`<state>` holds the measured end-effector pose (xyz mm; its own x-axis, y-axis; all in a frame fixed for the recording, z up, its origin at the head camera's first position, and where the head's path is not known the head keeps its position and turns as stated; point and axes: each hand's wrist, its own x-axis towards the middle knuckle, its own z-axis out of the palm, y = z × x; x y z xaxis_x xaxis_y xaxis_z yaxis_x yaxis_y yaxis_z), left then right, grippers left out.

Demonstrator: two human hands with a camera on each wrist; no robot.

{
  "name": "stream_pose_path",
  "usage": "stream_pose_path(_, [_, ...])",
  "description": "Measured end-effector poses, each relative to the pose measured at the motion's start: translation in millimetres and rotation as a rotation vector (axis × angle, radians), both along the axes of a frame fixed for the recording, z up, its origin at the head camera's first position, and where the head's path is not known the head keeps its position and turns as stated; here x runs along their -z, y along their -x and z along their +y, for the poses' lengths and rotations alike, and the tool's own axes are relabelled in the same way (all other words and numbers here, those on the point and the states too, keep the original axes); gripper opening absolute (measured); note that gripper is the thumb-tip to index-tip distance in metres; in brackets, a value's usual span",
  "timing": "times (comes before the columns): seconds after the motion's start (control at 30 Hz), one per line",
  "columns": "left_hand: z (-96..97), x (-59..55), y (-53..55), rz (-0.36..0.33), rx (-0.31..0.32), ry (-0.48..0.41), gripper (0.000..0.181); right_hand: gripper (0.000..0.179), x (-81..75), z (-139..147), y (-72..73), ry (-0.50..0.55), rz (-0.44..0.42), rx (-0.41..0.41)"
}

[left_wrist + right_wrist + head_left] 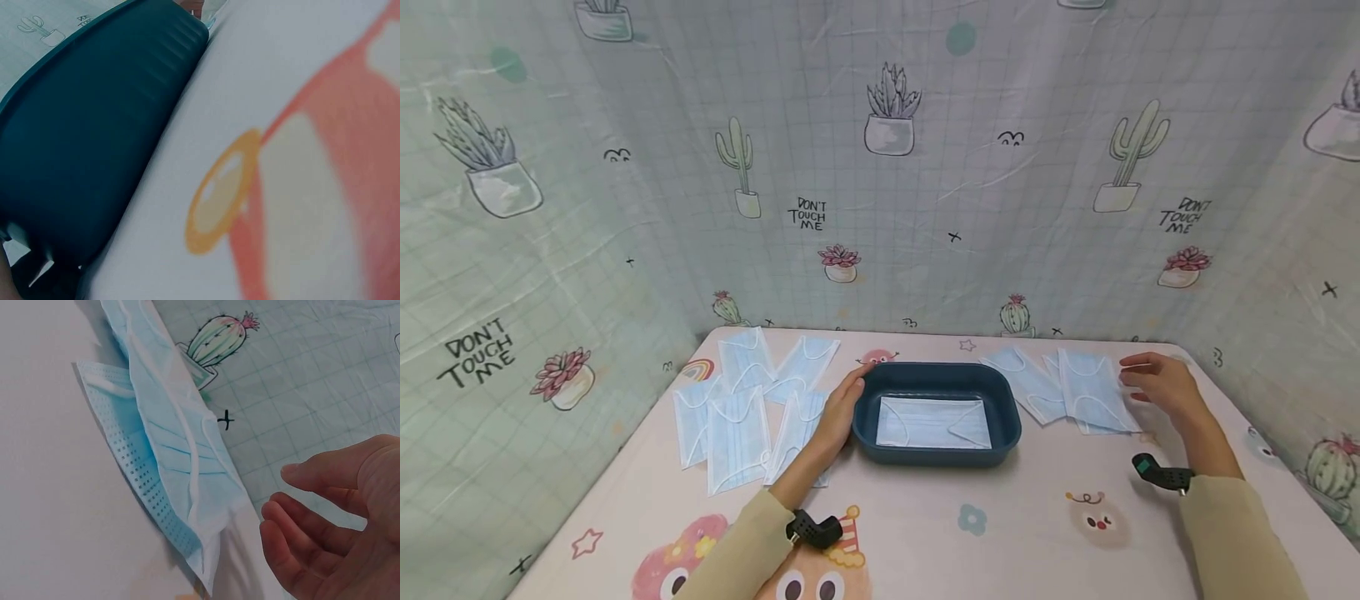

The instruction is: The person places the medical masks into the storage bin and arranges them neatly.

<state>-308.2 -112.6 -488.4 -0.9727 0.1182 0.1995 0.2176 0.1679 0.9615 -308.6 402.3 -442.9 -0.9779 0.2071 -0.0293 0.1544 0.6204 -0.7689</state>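
Note:
A dark blue rectangular plastic bin (936,457) stands mid-table with a light blue face mask (925,423) lying flat inside. Along the bin's left side rests my left hand (837,417), its fingers against the wall and fingertips at the rim. The left wrist view shows the bin's outer wall (100,125) up close; most of that hand is out of it. My right hand (1168,387) hovers just right of a few overlapping masks (1088,383), holding nothing. Its thumb and fingers (294,519) are loosely bent and apart, beside a mask (181,456) with white ear loops.
Several more masks (737,437) lie spread and overlapping left of the bin. The table (1000,533) has a pale pink cover with cartoon prints. A cactus-patterned curtain (925,192) hangs behind it and along both sides.

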Motion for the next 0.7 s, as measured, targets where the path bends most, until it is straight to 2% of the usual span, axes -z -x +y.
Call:
stream_pose_path(0.2, [-1.3, 0.2, -1.6, -0.008, -0.004, 0.009, 0.044, 0.048, 4.2, 0, 1.7, -0.029, -0.031, 0.028])
stream_pose_path(0.5, [-0.5, 1.5, 1.1, 0.005, 0.005, 0.019, 0.044, 0.048, 17.5, 7, 3.5, -0.061, -0.041, 0.007])
stream_pose_path(0.7, [-0.7, 0.4, 1.0, 0.006, -0.004, 0.026, 0.045, 0.055, 20.5, 7, 7.5, -0.04, -0.102, -0.009])
